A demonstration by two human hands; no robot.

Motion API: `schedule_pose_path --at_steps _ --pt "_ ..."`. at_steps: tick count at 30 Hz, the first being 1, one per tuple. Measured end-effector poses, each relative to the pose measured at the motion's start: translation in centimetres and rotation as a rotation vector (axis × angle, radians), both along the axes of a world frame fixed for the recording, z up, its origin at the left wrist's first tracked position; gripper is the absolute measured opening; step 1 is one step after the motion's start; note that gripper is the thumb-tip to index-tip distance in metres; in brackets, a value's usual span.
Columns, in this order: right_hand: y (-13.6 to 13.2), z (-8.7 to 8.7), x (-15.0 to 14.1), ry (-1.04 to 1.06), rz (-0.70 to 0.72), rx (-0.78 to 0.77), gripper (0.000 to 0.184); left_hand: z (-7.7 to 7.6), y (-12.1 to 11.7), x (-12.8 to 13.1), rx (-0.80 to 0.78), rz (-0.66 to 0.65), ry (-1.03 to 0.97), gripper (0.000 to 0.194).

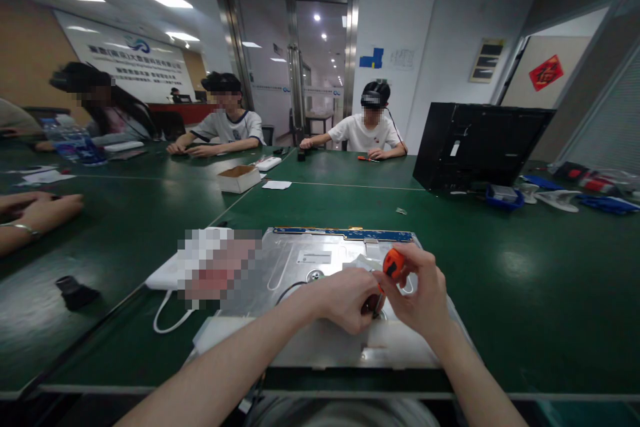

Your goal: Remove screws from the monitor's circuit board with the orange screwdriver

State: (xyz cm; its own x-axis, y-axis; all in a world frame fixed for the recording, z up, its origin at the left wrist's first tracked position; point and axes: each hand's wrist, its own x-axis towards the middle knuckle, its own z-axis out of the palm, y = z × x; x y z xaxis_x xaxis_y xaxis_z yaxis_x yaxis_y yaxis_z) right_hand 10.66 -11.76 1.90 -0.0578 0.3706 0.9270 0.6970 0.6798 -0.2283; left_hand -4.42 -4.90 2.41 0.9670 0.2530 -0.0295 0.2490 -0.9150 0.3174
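Observation:
My right hand (420, 293) grips the orange and black handle of a screwdriver (393, 263), which is tilted with its shaft pointing down. Close against it, my left hand (350, 297) is closed, fingers curled beside the shaft; what they pinch is hidden. Both hands are over the right half of a flat silver metal panel (285, 267), which looks like the back of a display. A blue circuit strip (345, 234) runs along the panel's far edge. A round metal part (315, 275) and a dark cable show left of my hands.
Left of the panel lies a white device (170, 270) with a white cable, partly blurred out. A black object (75, 292) sits farther left. Beyond are a small box (239, 179) and a black monitor (475, 147). Several people sit around the green table (540, 293).

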Motion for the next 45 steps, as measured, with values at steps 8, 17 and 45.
schedule_pose_path --at_steps 8,17,45 --pt "0.14 -0.21 -0.04 0.023 0.007 0.004 0.030 -0.10 0.04 -0.02 0.012 -0.024 -0.021 0.013" --pt "-0.30 -0.23 -0.01 0.023 0.117 -0.062 0.035 0.31 -0.06 0.07 -0.007 -0.015 -0.028 0.015" --pt "0.00 -0.44 0.03 -0.003 0.037 -0.021 0.033 0.11 0.11 -0.12 -0.011 -0.026 -0.043 0.010"
